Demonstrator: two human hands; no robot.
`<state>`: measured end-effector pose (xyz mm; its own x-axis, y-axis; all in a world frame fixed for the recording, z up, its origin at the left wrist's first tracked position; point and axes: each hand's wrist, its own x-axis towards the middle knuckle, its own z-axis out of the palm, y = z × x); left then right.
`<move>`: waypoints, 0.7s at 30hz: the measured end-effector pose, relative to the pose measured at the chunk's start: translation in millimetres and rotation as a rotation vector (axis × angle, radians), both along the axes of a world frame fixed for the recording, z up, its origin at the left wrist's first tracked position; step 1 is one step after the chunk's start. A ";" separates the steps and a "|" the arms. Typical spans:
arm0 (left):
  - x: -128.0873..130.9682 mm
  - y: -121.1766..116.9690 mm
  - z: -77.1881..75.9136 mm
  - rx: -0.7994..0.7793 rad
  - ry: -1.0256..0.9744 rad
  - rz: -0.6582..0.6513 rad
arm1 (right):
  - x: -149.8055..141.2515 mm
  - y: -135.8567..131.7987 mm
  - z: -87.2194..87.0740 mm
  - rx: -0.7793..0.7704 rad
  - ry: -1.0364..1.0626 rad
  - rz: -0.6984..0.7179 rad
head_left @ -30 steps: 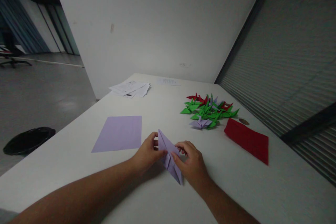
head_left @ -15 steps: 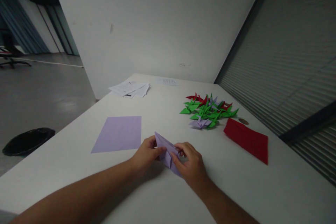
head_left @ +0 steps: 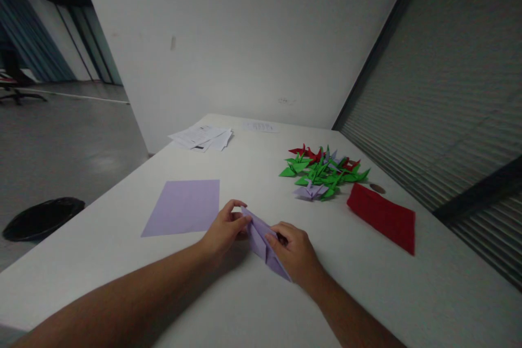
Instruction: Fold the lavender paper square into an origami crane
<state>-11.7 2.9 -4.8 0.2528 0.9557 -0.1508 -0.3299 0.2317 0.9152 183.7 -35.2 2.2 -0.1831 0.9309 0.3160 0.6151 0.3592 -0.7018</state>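
A folded piece of purple origami paper (head_left: 261, 244) is held up just over the white table (head_left: 228, 304), tilted down to the right. My left hand (head_left: 226, 228) pinches its upper left corner between thumb and fingers. On the other side, my right hand (head_left: 296, 250) grips its right part, thumb on the near face and fingers curled behind, partly hidden. A flat purple sheet (head_left: 185, 206) lies left of my left hand. Beyond my right hand is a pile of green, red and purple paper cranes (head_left: 322, 171).
Red paper (head_left: 383, 217) lies at the right, with a small dark round object (head_left: 377, 188) behind it. Printed white sheets (head_left: 202, 137) rest at the far left of the table. A black-lined bin (head_left: 43, 217) stands on the floor at left; blinds (head_left: 440, 92) run along the right.
My left thumb and fingers have shifted up toward the paper's upper left corner. The folded paper has turned slightly, its lower end now showing further right and down.
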 end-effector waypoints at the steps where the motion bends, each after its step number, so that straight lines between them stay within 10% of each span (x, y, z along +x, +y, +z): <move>1: -1.7 2.8 -1.3 0.013 0.034 0.003 | 1.7 1.1 0.1 -0.055 -0.003 -0.010; 11: -27.5 20.2 -14.4 0.517 0.927 -0.264 | 25.6 11.2 -9.9 -0.255 0.000 -0.041; 21: -30.0 17.8 -2.9 0.815 0.991 -0.382 | 22.0 12.2 -6.1 -0.142 -0.254 0.099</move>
